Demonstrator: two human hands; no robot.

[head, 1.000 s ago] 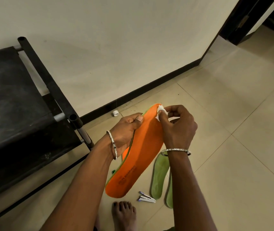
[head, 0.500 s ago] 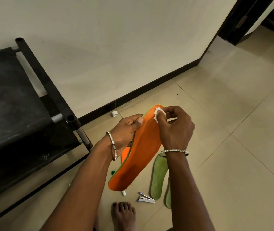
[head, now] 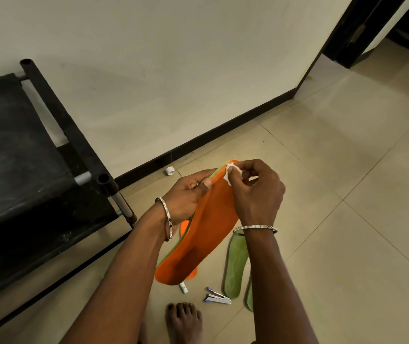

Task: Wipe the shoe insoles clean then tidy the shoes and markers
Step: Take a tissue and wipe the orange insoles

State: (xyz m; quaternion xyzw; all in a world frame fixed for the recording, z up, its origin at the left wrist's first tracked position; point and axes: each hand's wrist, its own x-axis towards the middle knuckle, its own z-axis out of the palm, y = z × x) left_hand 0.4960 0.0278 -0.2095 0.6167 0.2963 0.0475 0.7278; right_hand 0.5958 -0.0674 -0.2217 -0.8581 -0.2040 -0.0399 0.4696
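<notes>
**Q:** Head view: what is the status of the hands?
**A:** My left hand [head: 186, 194] grips the edge of the orange insole [head: 205, 227], thumb on its face. My right hand [head: 258, 192] pinches a white wad [head: 230, 172] against the insole's far tip.
**Q:** Where are the other items?
**A:** On the floor [head: 347, 244] below my right wrist lie two green insoles [head: 235, 266]. A stapler [head: 217, 297] and a white marker [head: 183, 287] lie beneath the held insole's near end.

I count two orange insoles [head: 210, 219] [head: 191, 273] and two green insoles [head: 235, 264] [head: 249, 297], so four total. Also one marker [head: 183, 288], one stapler [head: 218, 297], one white cap [head: 170, 171], one white wipe [head: 228, 173].
</notes>
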